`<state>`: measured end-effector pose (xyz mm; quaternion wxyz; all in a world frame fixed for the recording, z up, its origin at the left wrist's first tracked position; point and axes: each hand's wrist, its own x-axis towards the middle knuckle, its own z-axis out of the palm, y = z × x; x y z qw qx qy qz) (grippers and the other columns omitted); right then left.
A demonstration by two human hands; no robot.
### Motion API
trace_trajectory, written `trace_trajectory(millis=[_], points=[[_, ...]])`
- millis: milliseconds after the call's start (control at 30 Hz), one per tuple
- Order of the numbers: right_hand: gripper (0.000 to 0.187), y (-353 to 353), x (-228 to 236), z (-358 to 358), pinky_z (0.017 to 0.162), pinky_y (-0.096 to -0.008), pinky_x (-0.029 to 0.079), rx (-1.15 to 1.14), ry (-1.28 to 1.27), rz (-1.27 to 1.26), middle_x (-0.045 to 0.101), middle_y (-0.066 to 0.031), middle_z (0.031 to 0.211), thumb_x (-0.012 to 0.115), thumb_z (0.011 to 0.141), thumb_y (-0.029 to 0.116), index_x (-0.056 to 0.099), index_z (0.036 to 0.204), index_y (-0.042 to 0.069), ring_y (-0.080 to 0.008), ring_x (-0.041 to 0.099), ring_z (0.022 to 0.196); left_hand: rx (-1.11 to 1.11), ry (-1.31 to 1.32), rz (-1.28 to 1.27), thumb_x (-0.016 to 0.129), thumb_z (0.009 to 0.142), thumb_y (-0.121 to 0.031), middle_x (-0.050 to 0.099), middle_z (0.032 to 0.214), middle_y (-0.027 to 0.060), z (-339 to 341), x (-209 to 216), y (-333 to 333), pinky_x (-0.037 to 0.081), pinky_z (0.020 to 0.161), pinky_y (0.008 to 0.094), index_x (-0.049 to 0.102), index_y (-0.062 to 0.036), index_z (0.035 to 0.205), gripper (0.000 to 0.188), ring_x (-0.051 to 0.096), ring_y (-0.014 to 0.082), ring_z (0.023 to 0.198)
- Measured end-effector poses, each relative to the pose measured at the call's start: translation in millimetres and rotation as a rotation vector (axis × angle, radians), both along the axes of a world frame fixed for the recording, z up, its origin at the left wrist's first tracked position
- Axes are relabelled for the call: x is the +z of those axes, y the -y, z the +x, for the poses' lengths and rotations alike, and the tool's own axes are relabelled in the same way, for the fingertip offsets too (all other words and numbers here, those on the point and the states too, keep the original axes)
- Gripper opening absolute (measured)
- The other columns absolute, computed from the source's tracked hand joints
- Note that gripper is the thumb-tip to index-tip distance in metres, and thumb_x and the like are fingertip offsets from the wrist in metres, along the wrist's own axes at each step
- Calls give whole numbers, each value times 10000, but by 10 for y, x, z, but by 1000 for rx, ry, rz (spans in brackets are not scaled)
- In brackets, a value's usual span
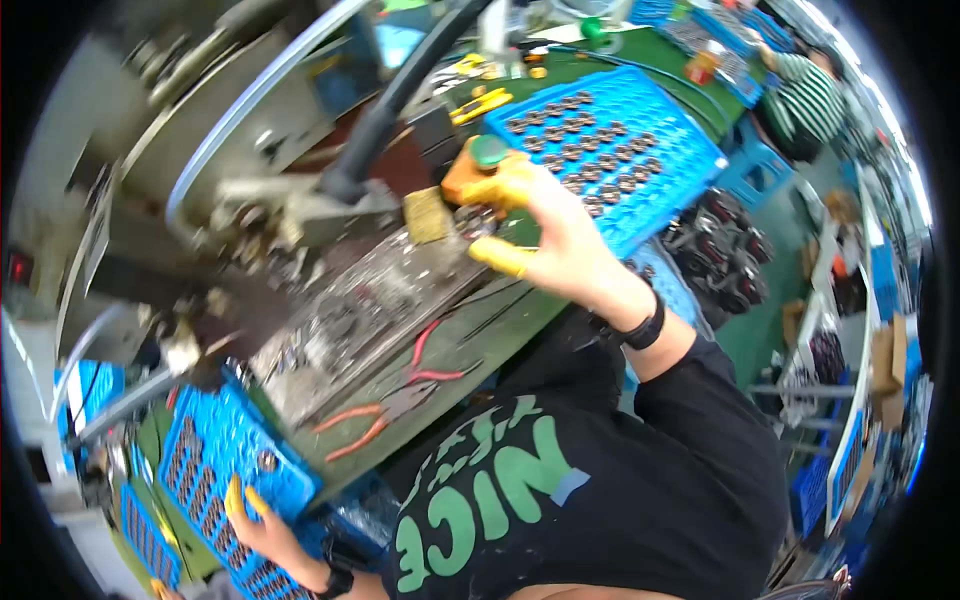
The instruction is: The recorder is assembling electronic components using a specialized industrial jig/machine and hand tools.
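Observation:
My right hand, with yellow covers on its fingers, has thumb and fingers apart beside an orange control box with a green push button. Small metallic pieces show blurred between its fingertips; I see no clear grip on them. At the lower left, my left hand reaches over a blue tray filled with rows of small round metal parts. Its yellow-covered fingers are spread, just short of a single round part near the tray's edge. A yellow sponge-like block sits left of my right hand.
Red-handled pliers and a second red-handled tool lie along the bench's near edge. A machine with a dark hose stands behind the littered metal bed. Another blue tray holds parts at upper right. A person sits farther off.

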<state>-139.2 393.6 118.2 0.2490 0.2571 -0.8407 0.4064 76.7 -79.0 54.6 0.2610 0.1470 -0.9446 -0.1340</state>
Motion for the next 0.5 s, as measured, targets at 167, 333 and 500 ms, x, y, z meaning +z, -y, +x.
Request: trace_trajectory(millis=[167, 333, 500], points=[[421, -1593, -228, 68, 876, -362, 530, -504, 250, 63, 673, -114, 1038, 790, 735, 147, 676, 1135, 75, -253, 663, 953, -75, 2, 6, 586, 961, -75, 661, 1140, 193, -226, -24, -30, 459, 950, 387, 635, 51, 1189, 265, 620, 337, 1045], [418, -2804, -578, -30, 831, -374, 512, -848, 256, 293, 689, -97, 1032, 802, 742, 253, 700, 1120, 108, -253, 655, 935, -165, -5, -9, 585, 960, -61, 653, 1173, 178, -533, -39, -156, 460, 957, 384, 631, 30, 1210, 270, 620, 318, 1071], [432, -3028, -750, -224, 819, -373, 512, -827, 435, 330, 683, -81, 1021, 800, 736, 329, 724, 1150, 230, -249, 650, 909, -164, 18, -5, 585, 964, -71, 662, 1188, 170, -542, 39, -317, 447, 982, 374, 635, 25, 1217, 276, 611, 304, 1107]])
